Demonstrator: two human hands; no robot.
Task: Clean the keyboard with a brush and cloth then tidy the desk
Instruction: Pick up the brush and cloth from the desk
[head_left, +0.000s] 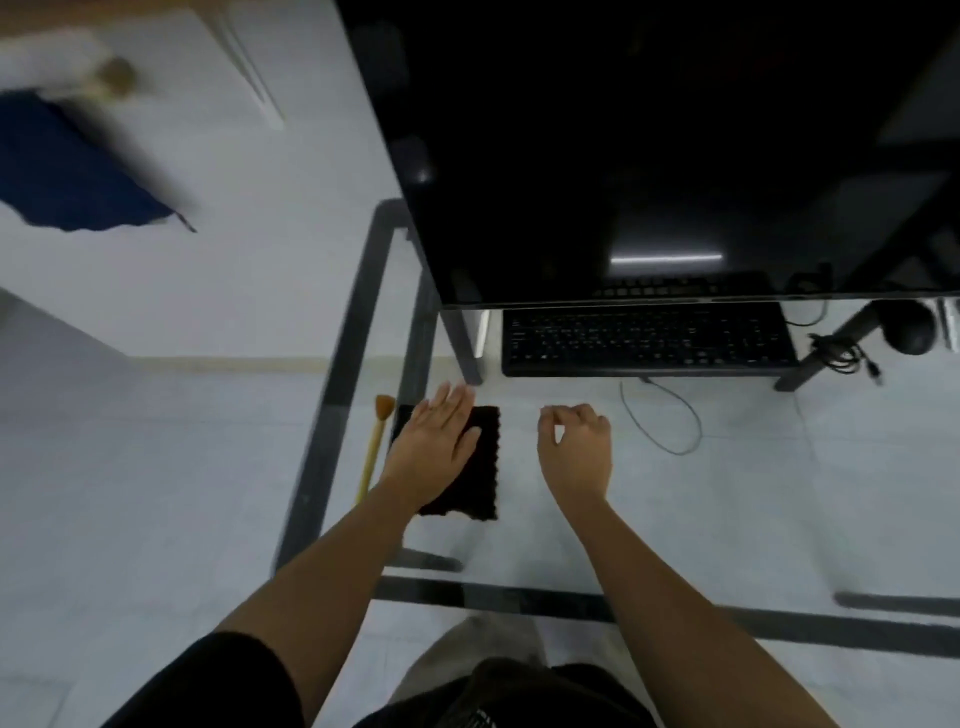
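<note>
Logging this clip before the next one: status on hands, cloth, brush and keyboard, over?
Left hand flat on black cloth, right hand empty, loosely curled. Brush lies untouched left of cloth. Keyboard beyond, nothing blocking.

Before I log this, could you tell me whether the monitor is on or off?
Off, apparently: the monitor screen is uniformly black, showing only reflections.

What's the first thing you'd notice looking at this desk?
The big dark monitor fills the top right, with the black keyboard just below it. Nearer, the left hand lies flat on a black cloth, a brush beside it, while the right hand hovers empty.
</note>
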